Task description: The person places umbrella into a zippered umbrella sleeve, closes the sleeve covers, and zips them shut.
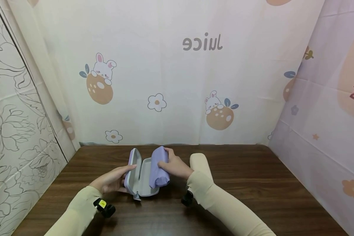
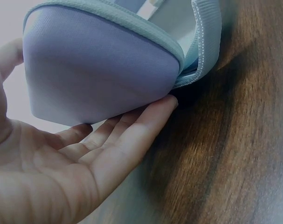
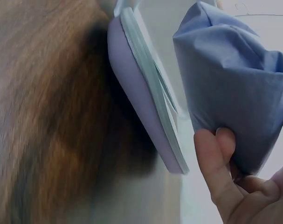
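Note:
A lilac zip case with a pale grey lining lies unzipped on the table, its two halves spread apart. My left hand grips the left half, thumb at its rim and fingers underneath; the left wrist view shows that hand below the lilac shell. Over the right half, my right hand holds a folded purple fabric bundle, tilted. In the right wrist view the fingers of that hand are curled round the bundle, beside the case's edge.
A cream oblong case lies on the brown wooden table, to the right of my right hand and partly behind the sleeve. Printed curtains hang behind the table and at its sides.

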Demonstrator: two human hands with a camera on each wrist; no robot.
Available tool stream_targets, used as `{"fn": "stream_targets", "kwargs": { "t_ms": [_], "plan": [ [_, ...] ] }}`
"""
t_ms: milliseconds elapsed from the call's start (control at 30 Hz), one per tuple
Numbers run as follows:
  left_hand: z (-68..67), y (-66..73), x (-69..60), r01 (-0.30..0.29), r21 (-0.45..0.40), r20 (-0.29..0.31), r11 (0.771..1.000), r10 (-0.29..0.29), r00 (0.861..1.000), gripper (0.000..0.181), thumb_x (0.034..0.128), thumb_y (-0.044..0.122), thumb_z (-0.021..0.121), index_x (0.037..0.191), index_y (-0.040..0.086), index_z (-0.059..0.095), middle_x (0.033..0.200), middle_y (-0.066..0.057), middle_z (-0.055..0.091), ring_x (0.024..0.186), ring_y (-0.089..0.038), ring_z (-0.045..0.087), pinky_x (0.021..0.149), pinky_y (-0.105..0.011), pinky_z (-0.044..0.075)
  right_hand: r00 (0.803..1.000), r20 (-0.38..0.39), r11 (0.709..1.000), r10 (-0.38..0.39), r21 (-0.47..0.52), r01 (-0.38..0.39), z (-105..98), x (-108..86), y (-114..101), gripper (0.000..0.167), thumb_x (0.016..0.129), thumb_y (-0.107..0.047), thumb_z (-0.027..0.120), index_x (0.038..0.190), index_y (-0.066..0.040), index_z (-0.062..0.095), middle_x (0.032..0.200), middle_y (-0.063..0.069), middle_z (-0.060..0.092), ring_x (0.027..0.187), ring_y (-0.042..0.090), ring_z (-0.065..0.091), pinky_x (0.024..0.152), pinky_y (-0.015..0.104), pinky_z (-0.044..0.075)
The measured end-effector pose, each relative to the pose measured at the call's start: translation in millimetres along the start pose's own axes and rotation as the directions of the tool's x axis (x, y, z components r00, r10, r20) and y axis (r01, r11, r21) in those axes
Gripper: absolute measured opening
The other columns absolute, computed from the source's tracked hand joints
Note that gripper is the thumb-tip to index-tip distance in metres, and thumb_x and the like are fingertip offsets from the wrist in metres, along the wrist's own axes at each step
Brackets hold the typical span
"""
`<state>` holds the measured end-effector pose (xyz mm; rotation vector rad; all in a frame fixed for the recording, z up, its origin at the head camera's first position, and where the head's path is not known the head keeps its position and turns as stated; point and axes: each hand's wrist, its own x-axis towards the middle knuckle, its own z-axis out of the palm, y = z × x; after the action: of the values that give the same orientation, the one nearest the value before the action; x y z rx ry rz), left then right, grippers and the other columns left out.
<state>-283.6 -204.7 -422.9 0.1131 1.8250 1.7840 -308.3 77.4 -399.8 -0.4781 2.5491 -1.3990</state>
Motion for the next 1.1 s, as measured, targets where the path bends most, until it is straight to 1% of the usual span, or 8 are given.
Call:
{"fn": "stream_targets", "kwargs": {
  "t_ms": [100, 200, 433, 633, 733, 900, 1100],
  "plan": [
    [-1.1, -0.7, -0.4, -0.015, -0.001, 0.022, 1.000, 0.015, 1.000, 0.063, 0.1040, 0.047, 0.047, 0.141, -0.003, 0.041, 0.119, -0.017, 0.062, 0.102, -0.028, 0.064, 0.086, -0.053, 0.055, 1.000, 0.008, 1.000, -0.003, 0.011, 0.003, 7, 2.1, -3, 0.087, 0.090, -0.036, 0.063, 0.156, -0.003, 0.018, 0.113, 0.024, 0.062, 0.082, 0.020, 0.068, 0.073, 0.035, 0.056],
    [-1.6, -0.6, -0.1, -0.020, -0.002, 0.037, 1.000, 0.020, 0.999, 0.062, 0.1042, 0.047, 0.046, 0.140, -0.003, 0.041, 0.117, -0.015, 0.064, 0.101, -0.028, 0.064, 0.085, -0.053, 0.055, 1.000, 0.019, 1.000, 0.005, 0.028, -0.005, 14, 4.5, -5, 0.087, 0.090, -0.034, 0.063, 0.157, -0.003, 0.016, 0.113, 0.025, 0.061, 0.078, 0.020, 0.069, 0.068, 0.034, 0.057],
    [-1.4, -0.2, 0.2, -0.024, -0.011, 0.051, 1.000, 0.025, 0.998, 0.061, 0.1044, 0.046, 0.046, 0.139, -0.004, 0.042, 0.117, -0.016, 0.064, 0.102, -0.028, 0.065, 0.086, -0.053, 0.054, 0.999, 0.039, 0.997, 0.009, 0.079, -0.012, 27, 6.0, -11, 0.086, 0.092, -0.025, 0.065, 0.157, -0.002, 0.014, 0.114, 0.029, 0.058, 0.075, 0.023, 0.069, 0.062, 0.041, 0.059],
    [-1.0, -1.1, 0.3, -0.028, -0.018, 0.061, 0.999, 0.029, 0.998, 0.062, 0.1047, 0.046, 0.046, 0.140, -0.004, 0.039, 0.117, -0.016, 0.064, 0.102, -0.028, 0.065, 0.086, -0.052, 0.055, 0.999, 0.036, 0.998, 0.032, 0.059, -0.034, 35, 6.6, -10, 0.086, 0.091, -0.022, 0.066, 0.156, -0.001, 0.015, 0.105, 0.025, 0.061, 0.070, 0.022, 0.068, 0.057, 0.040, 0.059],
    [-1.5, -0.6, 0.0, -0.032, -0.018, 0.071, 0.999, 0.033, 0.997, 0.061, 0.1050, 0.046, 0.045, 0.140, -0.004, 0.039, 0.116, -0.016, 0.064, 0.101, -0.028, 0.065, 0.086, -0.051, 0.055, 0.998, 0.039, 0.998, 0.044, 0.040, -0.046, 37, 6.8, -8, 0.086, 0.091, -0.023, 0.067, 0.156, 0.000, 0.016, 0.103, 0.024, 0.062, 0.067, 0.021, 0.068, 0.055, 0.039, 0.058],
    [-1.7, -0.2, -0.3, -0.042, -0.025, 0.085, 0.999, 0.044, 0.995, 0.058, 0.1058, 0.045, 0.044, 0.139, -0.003, 0.041, 0.115, -0.016, 0.065, 0.100, -0.028, 0.065, 0.086, -0.052, 0.055, 0.998, 0.034, 0.998, 0.052, 0.036, -0.053, 38, 5.8, -6, 0.085, 0.091, -0.024, 0.068, 0.155, 0.002, 0.017, 0.104, 0.025, 0.061, 0.068, 0.022, 0.068, 0.054, 0.038, 0.058],
    [-0.5, -0.4, -0.4, -0.037, -0.023, 0.076, 0.999, 0.039, 0.996, 0.065, 0.1055, 0.044, 0.045, 0.146, -0.005, 0.032, 0.120, -0.020, 0.061, 0.103, -0.028, 0.064, 0.087, -0.053, 0.054, 0.997, 0.043, 0.996, 0.068, 0.063, -0.070, 38, 4.8, -4, 0.084, 0.093, -0.025, 0.070, 0.154, 0.004, 0.020, 0.105, 0.026, 0.062, 0.066, 0.024, 0.069, 0.057, 0.040, 0.059]
  ]
}}
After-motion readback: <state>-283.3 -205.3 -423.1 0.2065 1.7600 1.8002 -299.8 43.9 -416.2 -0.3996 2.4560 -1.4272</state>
